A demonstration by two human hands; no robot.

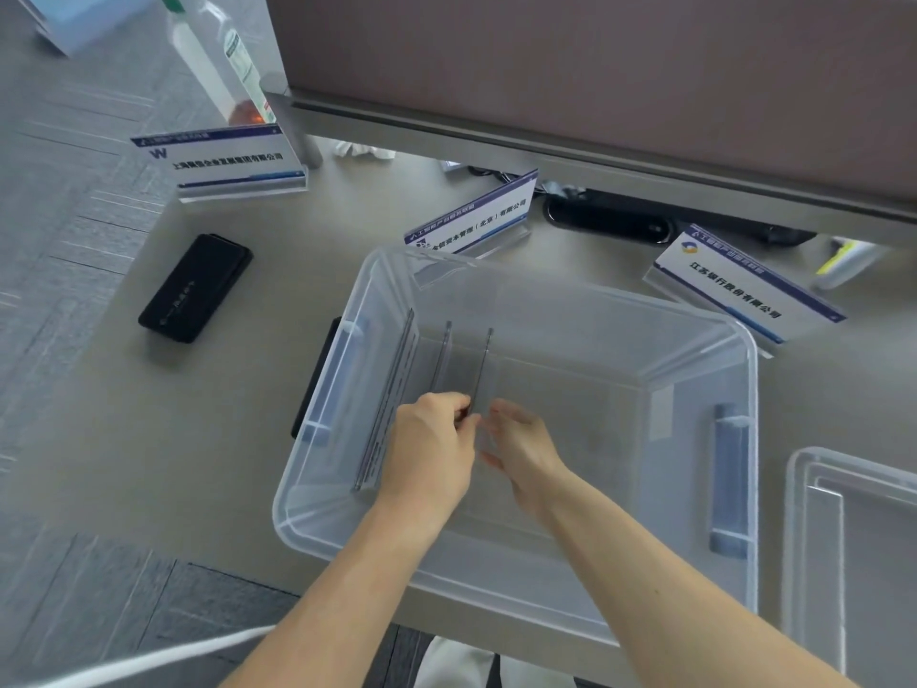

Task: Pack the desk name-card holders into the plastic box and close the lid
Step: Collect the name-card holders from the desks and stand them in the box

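Note:
A clear plastic box (704,330) stands open on the desk in front of me. Three name-card holders stand on edge inside it at its left side; the rightmost holder (484,362) is pinched at its near end by my left hand (429,449) and my right hand (521,449), both reaching into the box. Three more holders stand on the desk: one (223,158) at the far left, one (476,218) just behind the box, one (744,285) at the box's far right corner. The clear lid (804,538) lies at the right edge.
A black case (196,288) lies left of the box. A bottle (238,57) stands at the back left beside a partition wall (595,67). A black cable slot (620,221) sits under the partition. The desk's near edge runs just below the box.

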